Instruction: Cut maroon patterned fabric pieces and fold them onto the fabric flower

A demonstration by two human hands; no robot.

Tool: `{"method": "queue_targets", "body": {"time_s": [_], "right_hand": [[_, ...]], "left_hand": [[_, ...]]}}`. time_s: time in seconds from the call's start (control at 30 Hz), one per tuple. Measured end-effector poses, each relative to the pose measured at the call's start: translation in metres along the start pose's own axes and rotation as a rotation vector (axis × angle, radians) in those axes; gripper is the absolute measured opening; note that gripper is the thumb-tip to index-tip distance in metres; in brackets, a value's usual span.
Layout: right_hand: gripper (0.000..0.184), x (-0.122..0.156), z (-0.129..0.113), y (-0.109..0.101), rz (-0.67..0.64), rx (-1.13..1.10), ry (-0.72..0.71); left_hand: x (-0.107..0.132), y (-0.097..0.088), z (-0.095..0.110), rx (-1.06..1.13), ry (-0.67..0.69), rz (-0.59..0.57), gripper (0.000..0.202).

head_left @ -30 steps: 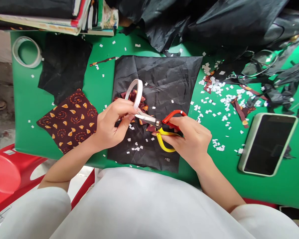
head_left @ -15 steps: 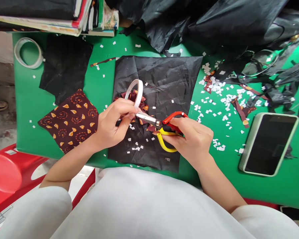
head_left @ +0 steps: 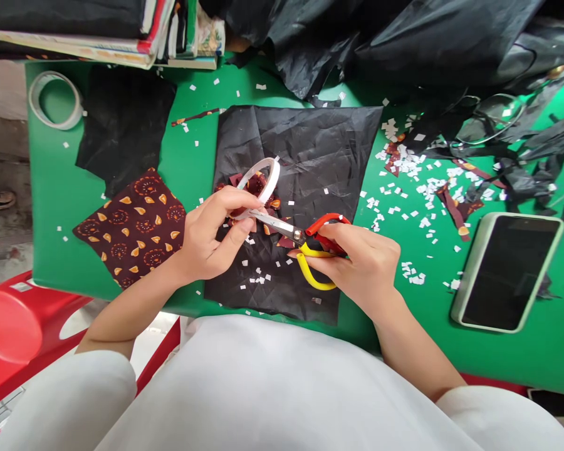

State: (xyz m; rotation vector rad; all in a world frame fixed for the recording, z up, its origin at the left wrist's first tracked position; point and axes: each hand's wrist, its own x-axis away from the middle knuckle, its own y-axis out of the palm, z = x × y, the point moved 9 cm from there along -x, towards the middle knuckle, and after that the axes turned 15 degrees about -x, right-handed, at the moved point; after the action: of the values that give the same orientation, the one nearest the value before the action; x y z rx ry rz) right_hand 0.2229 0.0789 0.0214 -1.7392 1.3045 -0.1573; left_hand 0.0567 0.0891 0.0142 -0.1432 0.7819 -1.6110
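My left hand (head_left: 216,235) pinches a narrow roll of white tape (head_left: 273,178) between thumb and fingertips, its ring tilted up. In my right hand (head_left: 364,257) is a pair of scissors (head_left: 323,250) with red and yellow handles. Their blades look closed or nearly so, and the tips reach the tape at my left fingertips. Beneath both hands lies a black fabric sheet (head_left: 329,163). Maroon patterned fabric scraps (head_left: 258,183) sit on it under the tape roll, partly hidden by my left hand. Small white paper bits (head_left: 262,277) are scattered on the sheet.
On the green table (head_left: 202,147) lie a wider tape roll (head_left: 78,106), a black fabric piece (head_left: 126,125) and a patterned maroon cloth (head_left: 138,228). A phone (head_left: 507,272), white bits and scraps are at right. Books (head_left: 84,47) and black plastic (head_left: 404,44) line the back.
The tape roll has tilted over to the right and dropped slightly in my left fingers. The scissor tips have shifted a little left, further into the pinch. My right hand has barely moved.
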Motion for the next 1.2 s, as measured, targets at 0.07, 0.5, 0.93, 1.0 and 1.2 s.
{"method": "queue_targets", "body": {"time_s": [0.07, 0.5, 0.93, 1.0, 1.2], "right_hand": [[0.027, 0.0, -0.001, 0.0, 0.009, -0.007, -0.008], [0.031, 0.0, -0.005, 0.0, 0.039, 0.01, -0.04], [0.028, 0.0, -0.006, -0.01, 0.113, 0.095, -0.101], [0.031, 0.0, -0.006, -0.008, 0.107, 0.12, -0.116], [0.029, 0.001, -0.004, -0.001, 0.059, 0.179, -0.13]], "left_hand": [[0.001, -0.001, -0.001, -0.008, -0.008, 0.005, 0.023], [0.0, -0.004, 0.002, -0.007, 0.039, 0.062, 0.026], [-0.006, -0.028, -0.013, -0.651, -0.051, 0.17, 0.028], [-0.008, -0.03, -0.029, -0.751, -0.108, 0.14, 0.025], [-0.012, -0.033, -0.034, -0.8, -0.107, 0.121, 0.02]]}}
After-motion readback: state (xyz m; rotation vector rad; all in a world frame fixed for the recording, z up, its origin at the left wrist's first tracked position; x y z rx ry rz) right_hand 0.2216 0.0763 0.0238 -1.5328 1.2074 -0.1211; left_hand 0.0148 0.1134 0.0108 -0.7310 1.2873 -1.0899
